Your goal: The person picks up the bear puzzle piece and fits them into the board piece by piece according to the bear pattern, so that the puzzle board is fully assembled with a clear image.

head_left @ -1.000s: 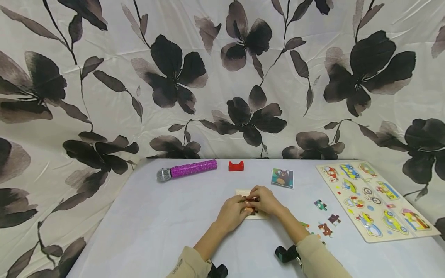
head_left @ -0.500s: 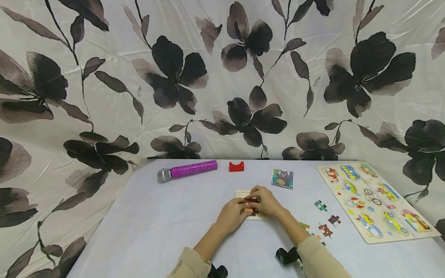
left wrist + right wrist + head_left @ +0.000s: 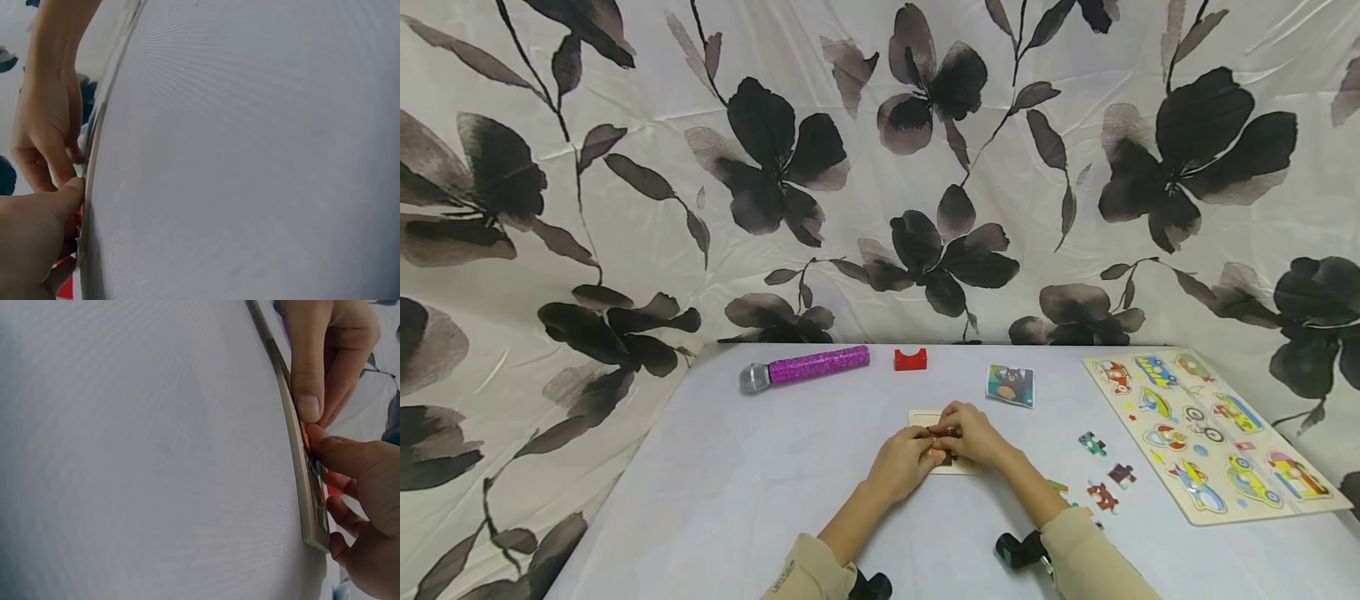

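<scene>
Pale cloth (image 3: 850,192) is hanging behind, dark printed blooms (image 3: 775,158) are spreading across it, white worktop (image 3: 760,450) is standing before it

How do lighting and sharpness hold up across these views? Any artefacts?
Head view: bright and fairly even, purple microphone clear, loose puzzle pieces soft. Left wrist: dim, faint rippled lines over the white tabletop, darkening toward the right edge. Right wrist: also dim and rippled, darkening leftward; puzzle tray seen nearly edge-on, its detail unclear.

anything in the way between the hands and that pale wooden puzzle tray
Nothing visible stands between: the bare left hand and bare right hand have fingertips at the small rectangular pale wooden puzzle tray. Small multicoloured loose jigsaw pieces lie apart, to the right.
</scene>
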A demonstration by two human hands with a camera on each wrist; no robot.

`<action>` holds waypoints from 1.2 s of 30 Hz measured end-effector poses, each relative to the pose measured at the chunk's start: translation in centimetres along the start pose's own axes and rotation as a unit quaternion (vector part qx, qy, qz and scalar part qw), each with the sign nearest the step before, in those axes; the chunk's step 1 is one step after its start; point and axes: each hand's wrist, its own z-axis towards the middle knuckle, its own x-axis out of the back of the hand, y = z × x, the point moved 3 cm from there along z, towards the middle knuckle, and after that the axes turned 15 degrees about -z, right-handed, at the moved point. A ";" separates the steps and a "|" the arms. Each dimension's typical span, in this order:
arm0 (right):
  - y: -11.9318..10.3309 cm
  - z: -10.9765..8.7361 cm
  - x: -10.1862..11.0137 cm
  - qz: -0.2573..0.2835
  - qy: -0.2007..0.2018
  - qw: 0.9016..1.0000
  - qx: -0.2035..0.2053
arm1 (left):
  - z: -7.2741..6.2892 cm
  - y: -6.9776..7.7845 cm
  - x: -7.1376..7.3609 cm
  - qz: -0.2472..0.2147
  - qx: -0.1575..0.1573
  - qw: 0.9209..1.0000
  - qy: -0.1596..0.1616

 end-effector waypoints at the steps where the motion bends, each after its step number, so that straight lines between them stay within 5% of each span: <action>1: 0.0 0.0 0.0 0.006 0.002 1.000 -0.001 | 0.0 0.0 0.0 0.000 0.004 1.000 -0.004; 22: 0.2 -0.2 -0.3 0.006 0.019 1.000 -0.002 | -0.1 -0.3 0.0 -0.006 0.045 0.998 -0.045; 36: -0.3 -0.4 -0.1 0.001 0.030 1.000 -0.001 | 0.3 -0.3 0.4 -0.025 0.024 0.999 -0.033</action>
